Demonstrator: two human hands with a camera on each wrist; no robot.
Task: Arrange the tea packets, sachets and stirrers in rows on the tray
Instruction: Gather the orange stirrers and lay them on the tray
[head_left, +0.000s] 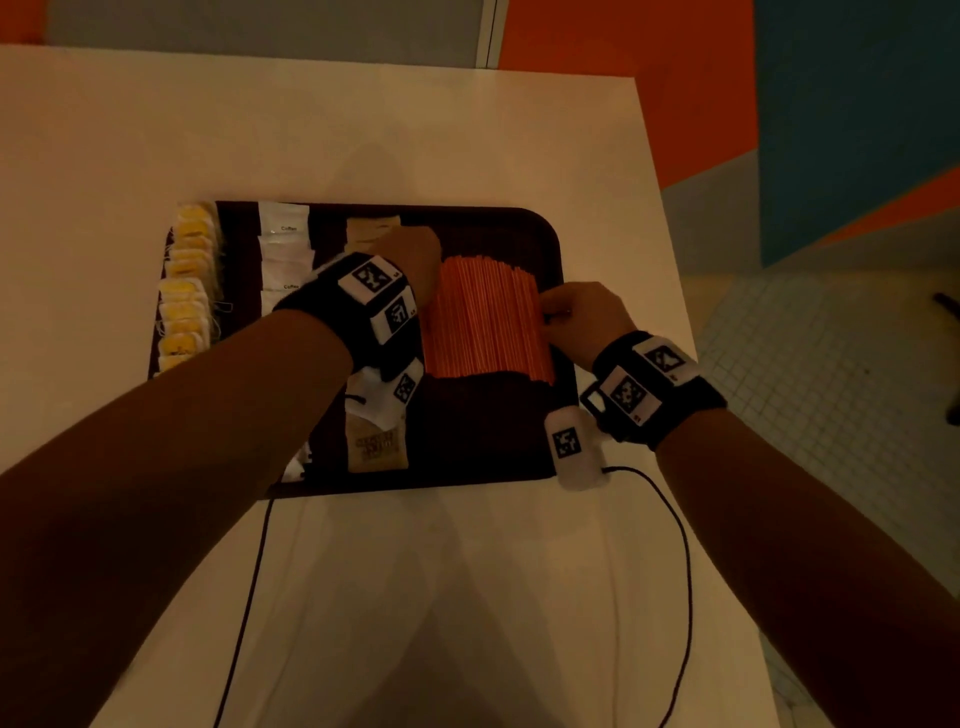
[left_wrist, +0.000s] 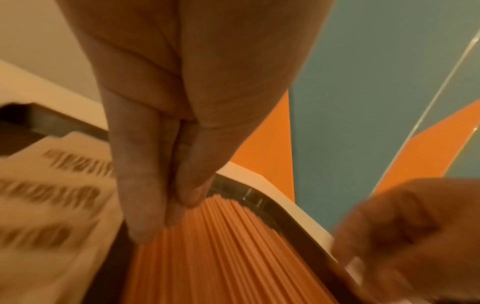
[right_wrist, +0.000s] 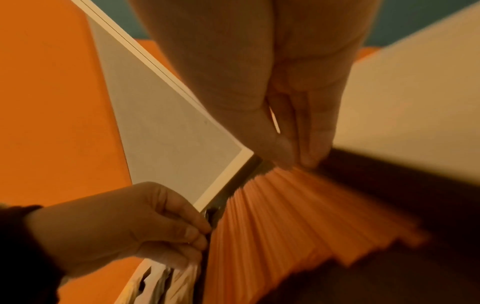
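Note:
A dark tray (head_left: 545, 223) lies on the white table. On it, from left to right, are yellow tea packets (head_left: 184, 291), white sachets (head_left: 283, 249), brown sachets (head_left: 376, 447) and a flat row of orange stirrers (head_left: 483, 317). My left hand (head_left: 410, 260) has straight fingers (left_wrist: 145, 205) held together, with the tips pressing the left edge of the stirrers (left_wrist: 221, 257). My right hand (head_left: 576, 317) pinches the outermost stirrers (right_wrist: 272, 216) at the right edge between thumb and fingertips (right_wrist: 311, 152). My left forearm hides part of the sachet rows.
The table's right edge (head_left: 654, 208) lies close beyond the tray, with tiled floor (head_left: 805, 364) below. A small white tagged device (head_left: 571, 447) hangs by the tray's near right corner. Black cables (head_left: 680, 545) cross the bare near table.

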